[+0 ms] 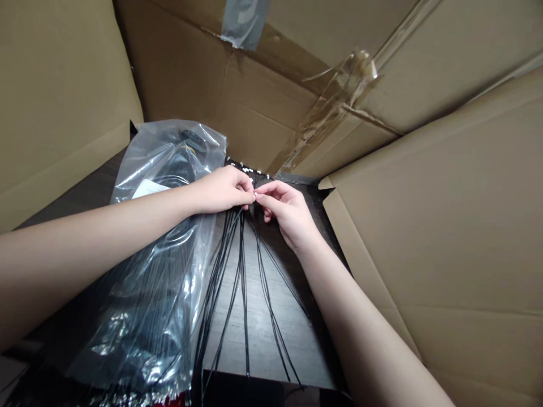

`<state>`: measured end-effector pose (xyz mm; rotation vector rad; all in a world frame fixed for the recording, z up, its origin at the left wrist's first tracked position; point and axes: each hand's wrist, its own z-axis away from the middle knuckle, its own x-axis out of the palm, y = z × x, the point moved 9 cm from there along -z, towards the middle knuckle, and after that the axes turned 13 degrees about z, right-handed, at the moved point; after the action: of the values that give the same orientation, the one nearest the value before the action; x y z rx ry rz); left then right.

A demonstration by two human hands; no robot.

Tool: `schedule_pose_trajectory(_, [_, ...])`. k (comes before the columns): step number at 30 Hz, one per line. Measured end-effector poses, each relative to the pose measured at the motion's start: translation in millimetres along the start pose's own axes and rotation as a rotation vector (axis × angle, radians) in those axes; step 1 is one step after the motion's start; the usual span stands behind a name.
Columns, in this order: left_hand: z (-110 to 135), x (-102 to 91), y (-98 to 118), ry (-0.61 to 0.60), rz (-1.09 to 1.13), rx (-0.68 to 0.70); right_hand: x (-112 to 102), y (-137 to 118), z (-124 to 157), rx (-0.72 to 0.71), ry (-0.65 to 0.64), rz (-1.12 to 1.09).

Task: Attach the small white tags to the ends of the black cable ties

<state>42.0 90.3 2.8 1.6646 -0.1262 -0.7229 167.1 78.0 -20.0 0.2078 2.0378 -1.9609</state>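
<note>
My left hand [223,189] and my right hand [285,210] meet at the middle of the view, fingertips pinched together over the far ends of a bundle of thin black cords [242,265]. The cords fan out from the pinch and run toward me across a dark wooden tabletop [263,322]. Small white tips [250,168] of more cords lie just beyond my fingers. My left forearm rests over a clear plastic bag [161,249] that holds more black cords.
Large brown cardboard sheets [445,226] stand as walls to the left, behind and to the right of the tabletop, joined with clear tape [339,96]. The table's near edge lies at the bottom of the view.
</note>
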Motion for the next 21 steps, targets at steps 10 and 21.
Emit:
schedule_pose_trajectory(10, [2.8,0.2,3.8,0.023,-0.103,-0.038,1.5,0.2,-0.1,-0.008,0.000,0.047])
schedule_pose_trajectory(21, [4.2,4.2,7.2,0.021,-0.269,-0.044,4.0,-2.2,1.0,-0.033,-0.007,0.143])
